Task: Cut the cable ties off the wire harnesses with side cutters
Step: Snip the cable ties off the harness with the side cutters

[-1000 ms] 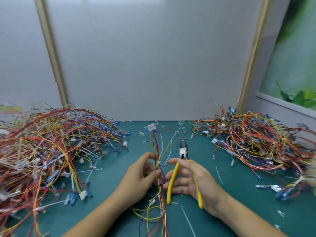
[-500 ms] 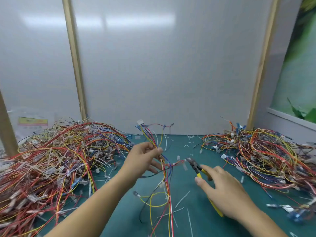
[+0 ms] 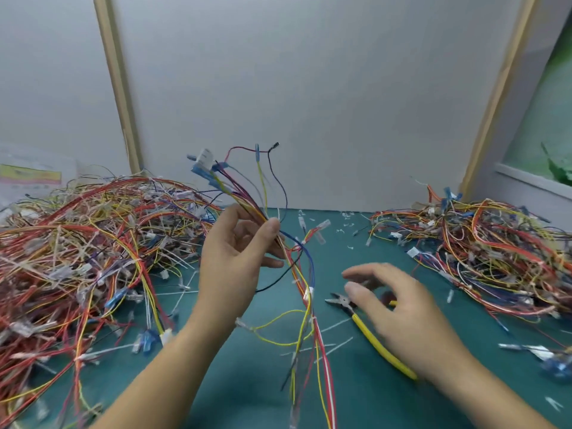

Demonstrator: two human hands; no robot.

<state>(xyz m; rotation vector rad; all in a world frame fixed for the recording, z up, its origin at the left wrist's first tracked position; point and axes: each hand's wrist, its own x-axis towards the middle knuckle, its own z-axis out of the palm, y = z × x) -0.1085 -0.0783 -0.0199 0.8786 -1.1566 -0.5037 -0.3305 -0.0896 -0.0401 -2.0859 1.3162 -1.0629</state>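
landmark: held harness (image 3: 241, 196) — multicolour wire bundle in mid view, lifted off the green mat (image 3: 247, 382); top end fans up with a white connector and blue terminals, bottom end trails down to the near edge
far left of harness: paper label (image 3: 31, 176) with a yellow stripe, on the wall, blurred, unreadable
left of harness: left pile (image 3: 86, 243) of tangled harnesses, red/yellow/white wires with white ties sticking out, covering that side of the mat
behind-left of harness: left post (image 3: 117, 85), pale wood, against the white panel (image 3: 294, 88)
left hand (image 3: 238, 252): on the harness, thumb and fingertips pinching the bundle in its upper part, lower fingers loosely curled beside the wires
on harness, below that pinch: white band (image 3: 307, 293) round the wires, looks like a cable tie, too small to be sure
just right of harness: side cutters (image 3: 371, 332), yellow handles, flat on the mat, nose pointing toward the harness, apart from it
right hand (image 3: 399, 311): over the cutter handles, motion-blurred, fingers spread and straight, gripping nothing — cannot tell if the palm touches the handles
behind-right of harness: tie scraps (image 3: 346, 224), small white bits scattered on the mat
right of harness: right pile (image 3: 483, 252), smaller tangle, well apart from the harness
far right of harness: right post (image 3: 501, 85), then a green surface above a grey ledge
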